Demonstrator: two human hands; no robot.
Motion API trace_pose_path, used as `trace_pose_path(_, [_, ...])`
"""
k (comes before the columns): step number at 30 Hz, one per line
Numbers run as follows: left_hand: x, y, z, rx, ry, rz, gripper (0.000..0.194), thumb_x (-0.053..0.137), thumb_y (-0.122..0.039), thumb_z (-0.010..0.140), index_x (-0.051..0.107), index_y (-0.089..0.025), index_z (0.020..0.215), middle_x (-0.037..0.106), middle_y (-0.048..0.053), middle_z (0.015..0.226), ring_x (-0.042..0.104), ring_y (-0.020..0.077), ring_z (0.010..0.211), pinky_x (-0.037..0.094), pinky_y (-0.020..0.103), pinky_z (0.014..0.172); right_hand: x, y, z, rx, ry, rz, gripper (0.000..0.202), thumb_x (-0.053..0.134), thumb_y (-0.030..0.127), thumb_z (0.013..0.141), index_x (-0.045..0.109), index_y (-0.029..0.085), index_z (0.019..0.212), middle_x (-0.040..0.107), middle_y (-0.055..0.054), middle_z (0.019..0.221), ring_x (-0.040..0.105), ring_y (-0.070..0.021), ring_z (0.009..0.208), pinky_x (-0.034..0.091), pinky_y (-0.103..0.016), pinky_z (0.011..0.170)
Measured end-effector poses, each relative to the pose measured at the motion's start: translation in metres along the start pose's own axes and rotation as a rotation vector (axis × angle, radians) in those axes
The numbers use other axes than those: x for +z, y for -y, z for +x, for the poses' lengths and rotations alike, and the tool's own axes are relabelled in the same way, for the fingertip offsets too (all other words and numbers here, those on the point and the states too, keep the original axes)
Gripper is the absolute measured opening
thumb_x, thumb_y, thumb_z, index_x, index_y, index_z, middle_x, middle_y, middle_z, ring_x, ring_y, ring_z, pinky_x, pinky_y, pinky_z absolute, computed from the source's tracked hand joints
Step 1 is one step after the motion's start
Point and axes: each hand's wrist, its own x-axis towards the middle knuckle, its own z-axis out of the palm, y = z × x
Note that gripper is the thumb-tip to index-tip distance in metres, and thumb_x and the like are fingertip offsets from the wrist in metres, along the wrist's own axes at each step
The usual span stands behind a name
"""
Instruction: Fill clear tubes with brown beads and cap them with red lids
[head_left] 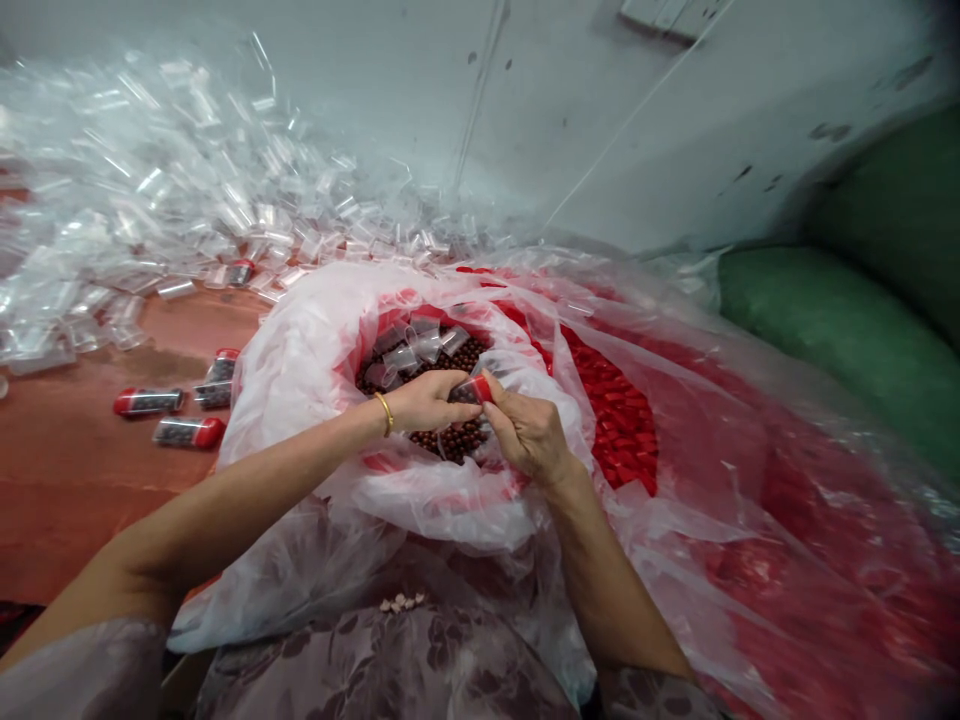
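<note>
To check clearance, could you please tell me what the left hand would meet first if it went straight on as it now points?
The left hand, holding a red-capped container, would likely meet the right hand at the red cap; exact depth is unclear.

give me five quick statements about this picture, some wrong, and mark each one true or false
1. The left hand and right hand hold one small clear tube with a red end. True.
2. The gold-coloured bracelet is on the right wrist. False: it is on the left wrist.
3. Small round brown beads lie inside the white translucent plastic bag. True.
4. The small red plastic pieces lie left of that bag. False: they lie to its right.
5. The heap of clear plastic tubes is at the picture's upper left. True.
</note>
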Motion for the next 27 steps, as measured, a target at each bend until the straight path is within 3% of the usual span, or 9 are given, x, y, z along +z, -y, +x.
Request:
trace_pose_path(7, [0.000, -0.005, -0.007, 0.022, 0.254, -0.138, 0.043, 0.065, -0.051, 0.071, 0.046, -0.015, 0.084, 0.051, -0.005, 0.060, 0.044, 0.0063, 0.045, 0.035, 0.019, 0.043, -0.010, 0.010, 0.002, -0.237, -0.112, -0.032, 0.049, 0.043, 0.012, 0.089, 0.044, 0.011, 0.138, 0.071, -0.006, 0.072, 0.057, -0.0110, 0.049, 0.043, -0.023, 0.048])
trace_pose_path(9, [0.001, -0.005, -0.008, 0.023, 0.246, -0.118, 0.042, 0.066, -0.049, 0.069, 0.047, -0.014, 0.083, 0.051, -0.005, 0.059, 0.045, 0.0067, 0.045, 0.035, 0.019, 0.043, -0.011, 0.013, 0.001, -0.235, -0.101, -0.001, 0.047, 0.042, 0.012, 0.089, 0.047, 0.010, 0.135, 0.069, -0.003, 0.065, 0.055, -0.0103, 0.046, 0.041, -0.022, 0.046])
trace_pose_path(12, [0.002, -0.004, -0.004, 0.049, 0.140, -0.016, 0.035, 0.067, -0.041, 0.066, 0.051, -0.013, 0.079, 0.049, -0.005, 0.060, 0.044, 0.0063, 0.051, 0.035, 0.018, 0.048, -0.013, 0.014, 0.003, -0.179, -0.069, 0.052, 0.036, 0.041, 0.015, 0.089, 0.061, 0.011, 0.119, 0.065, -0.002, 0.060, 0.054, -0.0099, 0.046, 0.041, -0.022, 0.046])
trace_pose_path(15, [0.003, -0.005, 0.001, 0.044, 0.033, 0.102, 0.029, 0.067, -0.036, 0.064, 0.052, -0.013, 0.074, 0.047, -0.006, 0.059, 0.040, 0.0055, 0.054, 0.033, 0.018, 0.051, -0.012, 0.012, 0.010, 0.029, -0.091, 0.166, 0.030, 0.042, 0.023, 0.090, 0.071, 0.015, 0.087, 0.060, -0.001, 0.055, 0.054, -0.0099, 0.047, 0.041, -0.023, 0.049])
trace_pose_path(18, [0.004, -0.008, 0.003, 0.024, 0.021, 0.288, 0.025, 0.065, -0.035, 0.064, 0.052, -0.014, 0.068, 0.045, -0.006, 0.056, 0.038, 0.0061, 0.053, 0.031, 0.019, 0.052, -0.001, 0.012, 0.024, 0.388, -0.256, 0.421, 0.037, 0.042, 0.036, 0.090, 0.065, 0.017, 0.069, 0.050, 0.002, 0.050, 0.050, -0.0098, 0.048, 0.041, -0.023, 0.052])
trace_pose_path(20, [0.005, -0.011, 0.002, 0.036, 0.037, 0.433, 0.022, 0.064, -0.032, 0.065, 0.052, -0.014, 0.064, 0.045, -0.006, 0.055, 0.039, 0.0066, 0.052, 0.030, 0.019, 0.052, 0.013, 0.012, 0.035, 0.614, -0.308, 0.672, 0.040, 0.039, 0.046, 0.090, 0.064, 0.018, 0.076, 0.049, 0.003, 0.054, 0.046, -0.0088, 0.046, 0.040, -0.023, 0.049])
trace_pose_path(22, [0.006, -0.013, 0.000, 0.043, 0.056, 0.540, 0.018, 0.061, -0.030, 0.067, 0.053, -0.014, 0.063, 0.046, -0.005, 0.054, 0.040, 0.0070, 0.051, 0.030, 0.020, 0.052, 0.027, 0.012, 0.045, 0.767, -0.252, 0.902, 0.048, 0.032, 0.056, 0.089, 0.063, 0.020, 0.094, 0.055, 0.001, 0.066, 0.048, -0.0087, 0.050, 0.042, -0.022, 0.050])
trace_pose_path(24, [0.006, -0.014, -0.002, 0.049, 0.052, 0.622, 0.015, 0.059, -0.028, 0.068, 0.056, -0.014, 0.064, 0.050, -0.003, 0.055, 0.041, 0.0077, 0.050, 0.031, 0.020, 0.051, 0.038, 0.013, 0.050, 0.842, -0.141, 1.029, 0.059, 0.025, 0.063, 0.087, 0.058, 0.021, 0.113, 0.061, -0.002, 0.082, 0.056, -0.0101, 0.062, 0.048, -0.023, 0.060])
trace_pose_path(27, [0.006, -0.012, -0.003, 0.052, 0.050, 0.766, 0.015, 0.059, -0.026, 0.066, 0.062, -0.012, 0.068, 0.058, 0.001, 0.059, 0.046, 0.0103, 0.051, 0.034, 0.022, 0.051, 0.045, 0.014, 0.051, 0.841, 0.007, 1.010, 0.065, 0.022, 0.065, 0.088, 0.048, 0.023, 0.130, 0.063, -0.004, 0.100, 0.061, -0.0138, 0.087, 0.049, -0.029, 0.083])
